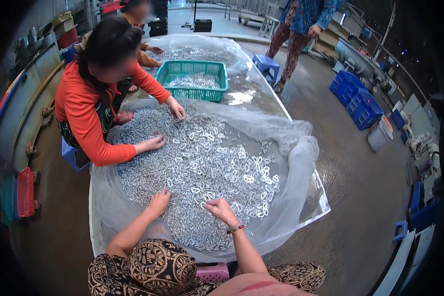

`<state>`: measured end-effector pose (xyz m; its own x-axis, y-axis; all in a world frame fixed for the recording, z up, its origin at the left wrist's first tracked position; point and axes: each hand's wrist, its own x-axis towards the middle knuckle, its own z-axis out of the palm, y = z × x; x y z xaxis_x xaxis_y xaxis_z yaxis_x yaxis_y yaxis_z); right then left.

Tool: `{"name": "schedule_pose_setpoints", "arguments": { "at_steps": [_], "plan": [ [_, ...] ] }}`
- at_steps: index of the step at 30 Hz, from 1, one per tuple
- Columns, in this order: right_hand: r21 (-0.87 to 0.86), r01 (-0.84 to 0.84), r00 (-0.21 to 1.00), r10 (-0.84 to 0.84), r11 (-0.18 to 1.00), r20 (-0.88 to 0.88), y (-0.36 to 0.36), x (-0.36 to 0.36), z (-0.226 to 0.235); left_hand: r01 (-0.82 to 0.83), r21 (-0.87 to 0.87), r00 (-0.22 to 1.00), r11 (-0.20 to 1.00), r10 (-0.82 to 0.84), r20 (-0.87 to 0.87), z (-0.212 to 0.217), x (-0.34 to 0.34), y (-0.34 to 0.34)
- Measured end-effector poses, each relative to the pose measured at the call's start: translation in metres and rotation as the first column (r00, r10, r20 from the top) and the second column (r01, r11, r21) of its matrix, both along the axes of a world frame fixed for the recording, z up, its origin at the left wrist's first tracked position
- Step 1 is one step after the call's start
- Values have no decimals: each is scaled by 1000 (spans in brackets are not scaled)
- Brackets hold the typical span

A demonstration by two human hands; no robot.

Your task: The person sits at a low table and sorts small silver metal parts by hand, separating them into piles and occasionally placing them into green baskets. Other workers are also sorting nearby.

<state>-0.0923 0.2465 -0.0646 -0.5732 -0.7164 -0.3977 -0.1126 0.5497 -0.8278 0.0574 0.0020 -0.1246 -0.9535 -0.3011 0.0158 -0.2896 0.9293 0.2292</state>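
Note:
A wide heap of small grey pellets (148,170) lies on a pale mesh net (301,163), with many shiny, elongated metal loops (248,178) mixed through it, densest toward the right. My left hand (160,202) rests low over the near left part of the heap, its fingers drawn together; whatever is in them is hidden. To its right, my right hand (222,211), with a beaded bracelet on the wrist, pinches at the near middle of the heap. A bright metal loop (203,204) shows at those fingertips.
Across the heap on the left, a person in an orange top (91,106) has both hands in the pellets. Behind the heap stands a green basket (222,91) holding pieces. Farther back are another seated worker and a standing person (301,29). Blue crates (362,108) sit on the wet floor, right.

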Motion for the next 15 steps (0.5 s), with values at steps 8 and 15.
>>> {"name": "schedule_pose_setpoints", "arguments": {
  "at_steps": [8, 15],
  "plan": [
    [-424, 223, 952, -290, 878, -100, -21, -5, 21, 45, -44, 993, 998, -40, 107, 3, 11, 16],
    [-550, 646, 579, 130, 530, 805, -19, -8, 47, -11, 358, 1000, 934, 18, -18, 16, -8, -4]
  ]
}}
